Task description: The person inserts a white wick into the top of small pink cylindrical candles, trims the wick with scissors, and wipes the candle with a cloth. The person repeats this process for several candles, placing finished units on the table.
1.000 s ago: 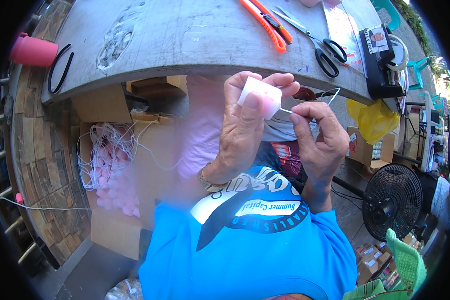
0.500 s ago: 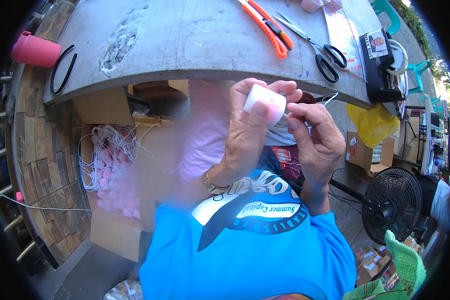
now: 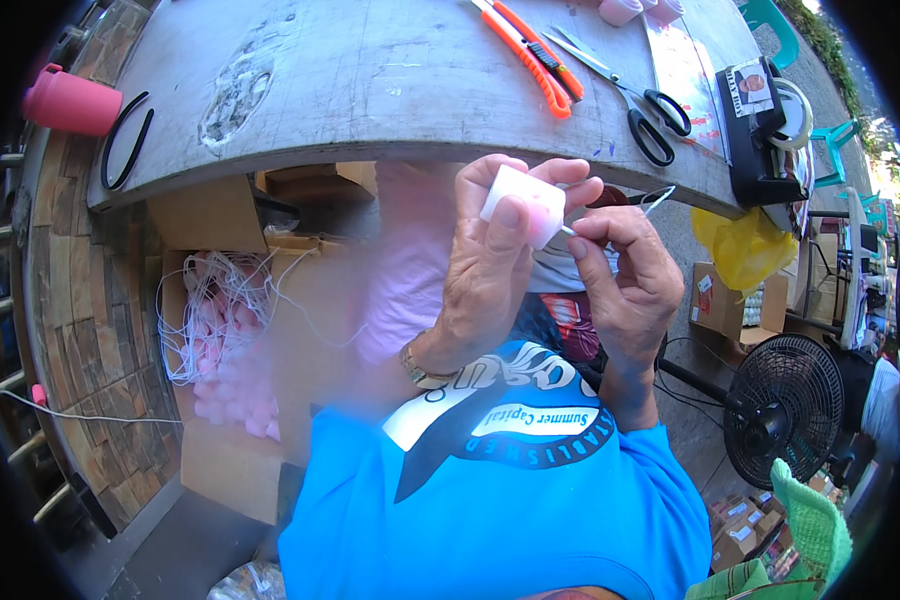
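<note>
My left hand (image 3: 485, 250) is closed around a short pink-and-white cylinder (image 3: 523, 205) that looks like a candle, its thumb pressed along the near side. The cylinder is tilted, its pink end toward my right hand (image 3: 630, 275). Thumb and forefinger of that hand pinch a thin white cord (image 3: 568, 231) right at this end. Behind the right hand a loop of thin white cord (image 3: 660, 198) sticks out; whether it is the same cord I cannot tell. Both hands are held in front of the table's near edge.
On the grey table (image 3: 370, 90) lie an orange cutter (image 3: 535, 60), scissors (image 3: 625, 90) and a black band (image 3: 125, 140). A pink cup (image 3: 70, 100) is at the far left. An open carton (image 3: 230, 470) holds pink pieces (image 3: 232, 400) and tangled white cords (image 3: 220, 275). A fan (image 3: 782, 405) stands right.
Both hands have shifted slightly left with the cylinder. More of the thin white cord shows between the cylinder's end and my right fingertips.
</note>
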Action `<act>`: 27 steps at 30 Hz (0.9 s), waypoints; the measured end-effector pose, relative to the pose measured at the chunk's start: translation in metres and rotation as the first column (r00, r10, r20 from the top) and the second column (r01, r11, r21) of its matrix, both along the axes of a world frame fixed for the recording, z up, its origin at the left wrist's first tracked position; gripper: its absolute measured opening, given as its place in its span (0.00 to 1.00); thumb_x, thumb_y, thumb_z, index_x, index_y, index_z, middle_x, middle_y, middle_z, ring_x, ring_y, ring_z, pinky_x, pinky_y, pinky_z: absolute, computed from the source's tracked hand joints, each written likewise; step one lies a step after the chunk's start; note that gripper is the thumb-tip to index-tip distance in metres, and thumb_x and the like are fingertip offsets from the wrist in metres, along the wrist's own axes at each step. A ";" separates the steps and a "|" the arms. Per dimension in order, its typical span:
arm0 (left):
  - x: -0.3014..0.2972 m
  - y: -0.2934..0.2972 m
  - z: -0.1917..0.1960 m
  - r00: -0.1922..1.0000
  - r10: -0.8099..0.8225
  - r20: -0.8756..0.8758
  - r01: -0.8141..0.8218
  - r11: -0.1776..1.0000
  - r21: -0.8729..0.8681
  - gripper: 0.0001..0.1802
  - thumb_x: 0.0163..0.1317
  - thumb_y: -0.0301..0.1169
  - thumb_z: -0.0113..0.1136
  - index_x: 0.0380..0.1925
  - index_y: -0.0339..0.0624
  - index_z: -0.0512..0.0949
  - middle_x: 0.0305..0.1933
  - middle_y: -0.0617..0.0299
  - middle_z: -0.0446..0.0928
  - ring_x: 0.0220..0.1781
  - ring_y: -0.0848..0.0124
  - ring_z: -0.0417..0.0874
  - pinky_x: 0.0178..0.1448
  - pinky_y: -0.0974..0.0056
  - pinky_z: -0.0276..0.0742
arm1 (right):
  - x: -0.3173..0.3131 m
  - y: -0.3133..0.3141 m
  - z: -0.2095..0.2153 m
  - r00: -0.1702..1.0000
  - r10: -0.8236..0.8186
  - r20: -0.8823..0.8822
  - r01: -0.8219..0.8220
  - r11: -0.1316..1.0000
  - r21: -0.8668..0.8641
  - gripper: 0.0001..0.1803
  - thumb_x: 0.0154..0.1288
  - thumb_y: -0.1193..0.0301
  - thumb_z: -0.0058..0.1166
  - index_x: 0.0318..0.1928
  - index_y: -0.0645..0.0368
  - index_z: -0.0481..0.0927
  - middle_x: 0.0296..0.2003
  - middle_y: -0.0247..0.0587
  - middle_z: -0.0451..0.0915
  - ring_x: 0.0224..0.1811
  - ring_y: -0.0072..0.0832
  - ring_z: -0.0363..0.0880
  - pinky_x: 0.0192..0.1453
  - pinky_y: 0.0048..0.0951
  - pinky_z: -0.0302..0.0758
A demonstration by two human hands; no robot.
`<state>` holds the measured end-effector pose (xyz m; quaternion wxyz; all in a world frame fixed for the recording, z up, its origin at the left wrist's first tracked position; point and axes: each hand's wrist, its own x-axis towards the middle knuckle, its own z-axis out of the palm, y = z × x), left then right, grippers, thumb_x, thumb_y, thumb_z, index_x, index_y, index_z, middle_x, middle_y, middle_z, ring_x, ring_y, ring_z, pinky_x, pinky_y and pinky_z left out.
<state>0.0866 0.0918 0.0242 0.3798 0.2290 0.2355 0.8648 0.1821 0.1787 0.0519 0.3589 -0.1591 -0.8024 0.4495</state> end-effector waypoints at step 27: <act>0.004 -0.001 -0.002 0.982 0.044 -0.183 -0.050 0.998 -0.027 0.23 0.72 0.47 0.46 0.58 0.50 0.55 0.65 0.40 0.64 0.68 0.52 0.68 0.69 0.52 0.65 | 0.005 -0.003 0.004 0.994 0.085 -0.061 -0.099 0.953 -0.285 0.09 0.65 0.82 0.55 0.44 0.64 0.72 0.33 0.44 0.83 0.34 0.25 0.85 0.37 0.22 0.80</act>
